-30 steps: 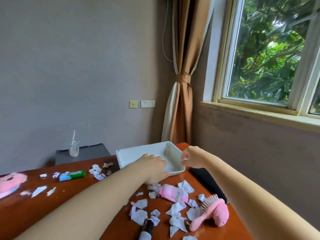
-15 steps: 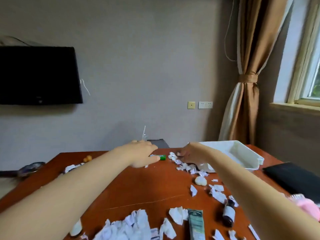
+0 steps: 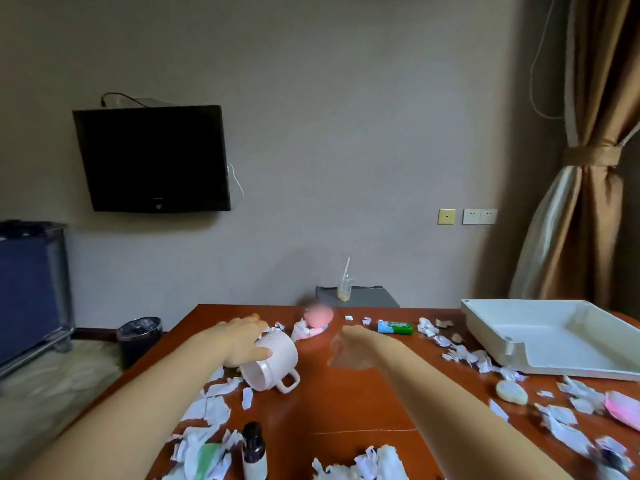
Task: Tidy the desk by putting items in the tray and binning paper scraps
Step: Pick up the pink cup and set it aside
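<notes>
My left hand (image 3: 239,341) is closed over a white ribbed mug (image 3: 277,362), which tilts on its side on the red-brown desk (image 3: 346,403), handle pointing down. My right hand (image 3: 349,348) hovers blurred at mid-desk to the right of the mug, fingers loose and nothing in it. An empty white tray (image 3: 554,330) sits at the desk's far right. Torn paper scraps (image 3: 214,407) litter the desk on the left, along the near edge and beside the tray. A black bin (image 3: 139,336) stands on the floor left of the desk.
A green tube (image 3: 394,327) and a blurred pink toy (image 3: 317,318) lie at the far edge. A dark bottle (image 3: 254,448) stands near me. A white oval piece (image 3: 511,392) and a pink item (image 3: 623,408) lie right. A blue cart (image 3: 31,289) stands far left.
My view has swung left from the window and tray to the desk's left part. My left hand has moved left onto the white mug. My right hand has left the tray's edge.
</notes>
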A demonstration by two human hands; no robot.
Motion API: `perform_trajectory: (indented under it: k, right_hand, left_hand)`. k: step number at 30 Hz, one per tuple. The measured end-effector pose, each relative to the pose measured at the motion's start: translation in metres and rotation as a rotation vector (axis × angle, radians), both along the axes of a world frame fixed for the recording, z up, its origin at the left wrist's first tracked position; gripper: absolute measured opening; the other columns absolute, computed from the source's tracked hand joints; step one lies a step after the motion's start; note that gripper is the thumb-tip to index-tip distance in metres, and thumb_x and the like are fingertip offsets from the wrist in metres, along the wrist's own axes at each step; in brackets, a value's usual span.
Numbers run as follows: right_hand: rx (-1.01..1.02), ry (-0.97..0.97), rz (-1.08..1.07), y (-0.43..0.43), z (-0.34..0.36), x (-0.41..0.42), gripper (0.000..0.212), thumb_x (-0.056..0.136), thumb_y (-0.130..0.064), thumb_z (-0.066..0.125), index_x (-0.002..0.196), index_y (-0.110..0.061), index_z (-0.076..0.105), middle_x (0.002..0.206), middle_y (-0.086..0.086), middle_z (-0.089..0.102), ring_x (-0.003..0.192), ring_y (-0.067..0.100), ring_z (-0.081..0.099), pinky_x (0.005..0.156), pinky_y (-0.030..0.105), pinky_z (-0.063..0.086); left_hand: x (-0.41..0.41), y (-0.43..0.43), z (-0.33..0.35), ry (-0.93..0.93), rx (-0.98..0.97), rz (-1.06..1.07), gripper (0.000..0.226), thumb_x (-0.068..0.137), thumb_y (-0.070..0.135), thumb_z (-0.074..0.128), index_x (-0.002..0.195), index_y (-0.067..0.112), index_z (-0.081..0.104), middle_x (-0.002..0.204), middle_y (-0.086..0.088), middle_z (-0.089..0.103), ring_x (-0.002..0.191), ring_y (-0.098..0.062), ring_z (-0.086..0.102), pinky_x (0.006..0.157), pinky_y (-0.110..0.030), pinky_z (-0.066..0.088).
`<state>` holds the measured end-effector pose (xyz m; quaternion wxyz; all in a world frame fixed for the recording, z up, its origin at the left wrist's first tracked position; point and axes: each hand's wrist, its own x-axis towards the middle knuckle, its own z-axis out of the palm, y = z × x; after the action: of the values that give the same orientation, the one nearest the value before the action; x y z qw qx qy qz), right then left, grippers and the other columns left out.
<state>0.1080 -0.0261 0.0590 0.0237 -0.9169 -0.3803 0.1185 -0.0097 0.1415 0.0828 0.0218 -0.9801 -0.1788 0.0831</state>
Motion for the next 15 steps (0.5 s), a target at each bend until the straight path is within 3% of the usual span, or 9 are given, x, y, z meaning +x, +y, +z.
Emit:
perform_trajectory:
  k: [3, 7, 10, 15]
  right_hand:
    - [0.066, 0.047, -0.005, 0.029, -0.013, 0.008, 0.042, 0.096, -0.032, 0.048, 0.130, -0.009, 0.054, 0.130, 0.012, 0.057, 0.117, 0.028, 0.055, 0.099, 0.035, 0.046]
    - [0.148, 0.128, 0.008, 0.062, -0.033, 0.021, 0.045, 0.092, -0.039, 0.052, 0.129, -0.012, 0.053, 0.119, 0.010, 0.061, 0.108, 0.024, 0.059, 0.087, 0.030, 0.047]
    - [0.185, 0.178, 0.030, 0.079, -0.041, 0.025, 0.047, 0.091, -0.045, 0.051, 0.124, -0.012, 0.054, 0.103, 0.006, 0.058, 0.096, 0.021, 0.056, 0.075, 0.027, 0.043]
    - [0.326, 0.378, 0.011, 0.091, -0.044, 0.027, 0.031, 0.094, -0.034, 0.053, 0.113, -0.009, 0.052, 0.113, 0.010, 0.062, 0.084, 0.019, 0.059, 0.079, 0.030, 0.054]
  left_hand:
    - [0.009, 0.021, -0.016, 0.005, -0.034, 0.032, 0.066, 0.097, 0.048, 0.038, 0.151, 0.017, 0.017, 0.159, -0.007, 0.017, 0.145, -0.028, 0.020, 0.116, -0.041, 0.020]
    - [0.023, 0.041, -0.038, -0.023, -0.157, 0.083, 0.070, 0.095, 0.050, 0.040, 0.152, 0.019, 0.013, 0.160, -0.003, 0.016, 0.146, -0.025, 0.019, 0.115, -0.038, 0.024]
    - [0.029, 0.049, -0.046, -0.038, -0.286, 0.091, 0.071, 0.095, 0.051, 0.041, 0.152, 0.018, 0.013, 0.158, -0.004, 0.021, 0.142, -0.023, 0.029, 0.109, -0.033, 0.033]
    - [0.037, 0.058, -0.052, -0.092, -0.382, 0.097, 0.069, 0.093, 0.049, 0.046, 0.149, 0.015, 0.023, 0.152, -0.006, 0.033, 0.133, -0.021, 0.040, 0.101, -0.028, 0.041]
